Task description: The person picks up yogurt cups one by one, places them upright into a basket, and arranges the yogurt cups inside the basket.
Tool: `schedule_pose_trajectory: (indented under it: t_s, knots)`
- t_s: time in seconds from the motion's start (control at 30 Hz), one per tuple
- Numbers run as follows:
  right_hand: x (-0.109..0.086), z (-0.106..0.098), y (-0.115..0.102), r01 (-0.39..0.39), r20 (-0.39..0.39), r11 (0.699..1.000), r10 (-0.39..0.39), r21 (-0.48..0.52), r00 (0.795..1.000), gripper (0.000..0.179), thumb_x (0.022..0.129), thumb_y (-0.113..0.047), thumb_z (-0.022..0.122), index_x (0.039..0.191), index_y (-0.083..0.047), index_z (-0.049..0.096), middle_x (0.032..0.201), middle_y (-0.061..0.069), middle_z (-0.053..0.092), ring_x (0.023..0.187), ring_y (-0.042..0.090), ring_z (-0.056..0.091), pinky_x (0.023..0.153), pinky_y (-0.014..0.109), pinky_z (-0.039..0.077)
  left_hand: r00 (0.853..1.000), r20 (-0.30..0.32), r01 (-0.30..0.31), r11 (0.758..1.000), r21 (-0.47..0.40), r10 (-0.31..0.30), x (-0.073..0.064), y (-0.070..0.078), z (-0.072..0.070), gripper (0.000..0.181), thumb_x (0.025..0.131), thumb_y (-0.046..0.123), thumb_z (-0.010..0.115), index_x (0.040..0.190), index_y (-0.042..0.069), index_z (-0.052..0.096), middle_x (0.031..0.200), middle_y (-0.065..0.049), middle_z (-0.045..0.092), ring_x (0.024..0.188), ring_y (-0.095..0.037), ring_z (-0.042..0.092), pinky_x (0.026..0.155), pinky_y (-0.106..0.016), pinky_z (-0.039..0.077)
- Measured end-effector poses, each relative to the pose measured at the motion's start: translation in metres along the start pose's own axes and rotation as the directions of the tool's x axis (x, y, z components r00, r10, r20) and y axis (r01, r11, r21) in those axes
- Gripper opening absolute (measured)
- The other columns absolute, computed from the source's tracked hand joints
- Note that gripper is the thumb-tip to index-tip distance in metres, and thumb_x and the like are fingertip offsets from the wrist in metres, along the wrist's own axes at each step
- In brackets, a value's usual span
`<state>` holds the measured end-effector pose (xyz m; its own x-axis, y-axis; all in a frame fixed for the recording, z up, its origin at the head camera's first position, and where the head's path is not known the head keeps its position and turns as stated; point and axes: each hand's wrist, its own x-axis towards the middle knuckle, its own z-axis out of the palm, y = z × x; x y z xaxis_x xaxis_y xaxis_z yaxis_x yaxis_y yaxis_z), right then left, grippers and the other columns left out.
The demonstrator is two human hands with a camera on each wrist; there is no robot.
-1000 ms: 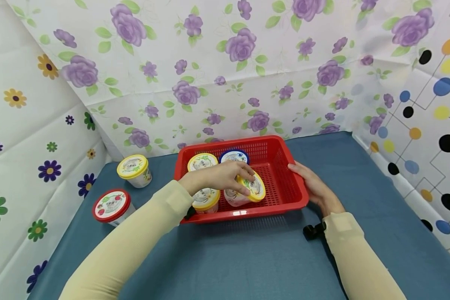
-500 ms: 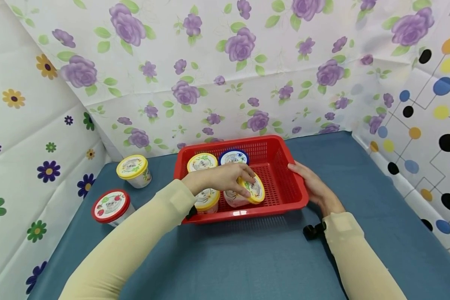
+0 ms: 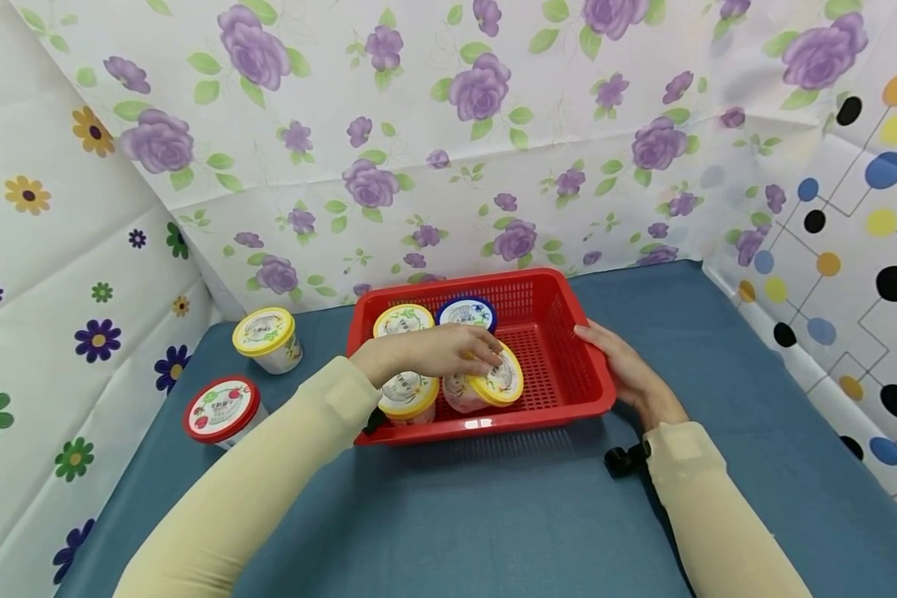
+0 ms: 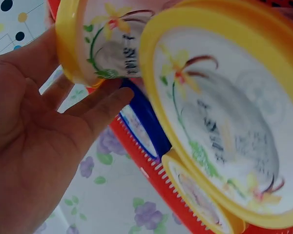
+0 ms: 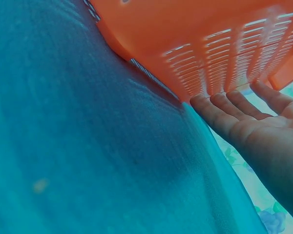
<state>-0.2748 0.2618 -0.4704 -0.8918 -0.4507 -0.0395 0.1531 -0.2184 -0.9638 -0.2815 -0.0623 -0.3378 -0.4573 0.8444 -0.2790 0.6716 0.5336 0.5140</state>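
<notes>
In the head view a red basket (image 3: 561,374) holds several lidded tubs. A yellow-lidded tub (image 3: 502,380) leans to the right in its front middle. My left hand (image 3: 456,349) is over this tub, fingers at the left edge of its lid. In the left wrist view that hand's fingers (image 4: 105,109) are extended loosely beside a tub (image 4: 110,41). My right hand (image 3: 628,374) rests against the basket's right side; the right wrist view shows its straight fingers (image 5: 215,114) touching the slotted outer wall.
Two more yellow-lidded tubs, one at the back left (image 3: 404,319) and one at the front left (image 3: 409,394), and a blue-lidded tub (image 3: 467,312) stand in the basket. On the blue cloth, left of it, are a yellow-lidded tub (image 3: 267,336) and a red-lidded tub (image 3: 224,409).
The leaning tub has turned and shifted slightly left, its lid facing up more. My left hand's fingers have drawn back from across the lid to its left edge. The right hand has stayed put.
</notes>
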Motion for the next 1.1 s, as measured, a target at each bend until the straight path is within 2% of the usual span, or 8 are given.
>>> schedule_pose_trajectory:
  t_s: [0.2,0.37,0.53,0.73,1.1]
  knots:
    - [0.0,-0.001,0.0,-0.007,0.002,1.0,0.007,0.01,1.0,0.057,0.113,-0.033,0.041,0.165,-0.014,0.025,0.147,0.026,0.053,0.116,0.036,0.069,0.089,0.052,0.059,1.0,0.017,0.016,1.0,-0.002,-0.016,-0.006,0.0,-0.005,0.037,0.107,0.015,0.059,0.143,0.006,0.064,0.158,-0.013,0.048,0.144,-0.029,0.047,0.116,-0.041,0.042]
    - [0.0,-0.001,0.0,-0.005,0.003,1.0,0.005,0.007,1.0,0.058,0.113,-0.033,0.041,0.165,-0.014,0.025,0.147,0.026,0.052,0.116,0.036,0.069,0.089,0.052,0.059,0.999,0.008,0.038,0.999,0.025,-0.039,-0.009,-0.001,-0.007,0.036,0.106,0.012,0.061,0.141,0.008,0.066,0.157,-0.011,0.049,0.147,-0.028,0.043,0.117,-0.041,0.04]
    - [0.001,-0.001,0.001,-0.003,0.001,1.0,0.003,-0.002,1.0,0.058,0.113,-0.034,0.041,0.165,-0.015,0.025,0.149,0.027,0.05,0.117,0.037,0.068,0.09,0.052,0.059,0.999,-0.002,0.049,0.999,0.015,-0.049,-0.01,-0.001,-0.008,0.037,0.104,0.005,0.061,0.14,0.01,0.068,0.156,-0.009,0.051,0.148,-0.028,0.042,0.118,-0.041,0.039]
    - [0.0,0.0,0.0,-0.011,-0.004,1.0,0.011,-0.002,1.0,0.057,0.113,-0.033,0.041,0.165,-0.015,0.025,0.148,0.026,0.051,0.117,0.036,0.068,0.09,0.052,0.059,0.998,-0.02,0.062,0.998,-0.01,-0.062,-0.01,-0.001,-0.009,0.041,0.102,-0.002,0.058,0.14,0.011,0.067,0.155,-0.007,0.052,0.148,-0.029,0.041,0.12,-0.044,0.036]
    - [-0.001,0.0,-0.001,-0.005,-0.008,1.0,0.005,-0.01,1.0,0.057,0.113,-0.031,0.042,0.165,-0.014,0.026,0.149,0.027,0.049,0.117,0.038,0.067,0.091,0.054,0.057,0.997,-0.026,0.075,0.997,-0.003,-0.075,-0.012,-0.003,-0.009,0.045,0.102,-0.005,0.053,0.141,0.013,0.067,0.156,-0.007,0.051,0.149,-0.029,0.039,0.122,-0.046,0.033]
